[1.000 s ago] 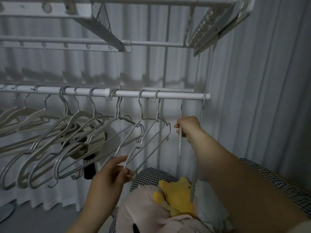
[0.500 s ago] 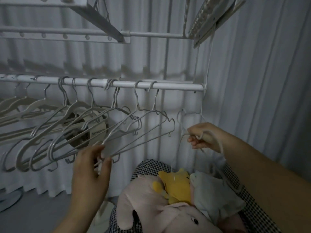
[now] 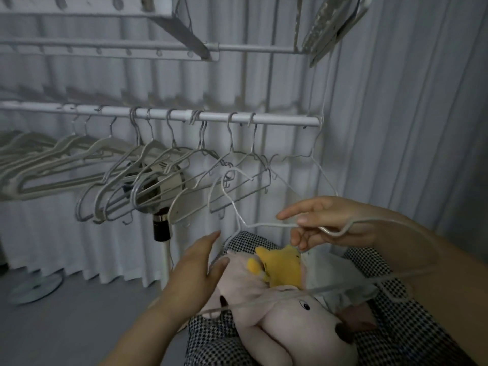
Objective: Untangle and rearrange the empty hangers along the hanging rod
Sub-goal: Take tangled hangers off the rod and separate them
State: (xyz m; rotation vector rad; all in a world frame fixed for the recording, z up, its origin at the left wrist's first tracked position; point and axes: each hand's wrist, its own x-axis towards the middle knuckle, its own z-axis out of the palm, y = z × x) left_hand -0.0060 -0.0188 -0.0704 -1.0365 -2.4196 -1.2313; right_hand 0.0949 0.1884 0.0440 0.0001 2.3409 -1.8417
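Observation:
A white hanging rod (image 3: 280,119) runs across the middle with several empty grey and white hangers (image 3: 148,180) hooked on it, bunched and overlapping toward the left. My right hand (image 3: 330,223) holds a loose white wire hanger (image 3: 266,224) off the rod, tilted flat, its hook pointing up-left toward the row. The thumb and lower fingers pinch its shoulder wire while the index finger points straight out. My left hand (image 3: 198,262) is held flat with straight fingers just below and left of that hanger's neck, and seems to touch its lower wire.
A standing fan (image 3: 158,186) sits behind the hangers, its round base (image 3: 34,287) on the floor at left. Plush toys (image 3: 280,265) lie on a checked cushion (image 3: 396,339) below my hands. White curtains fill the background. An upper rack (image 3: 111,47) hangs overhead.
My right hand has taken the wire hanger from the rod's right end and brought it down and flat. My left hand let go of the hanging hangers and dropped toward the loose one.

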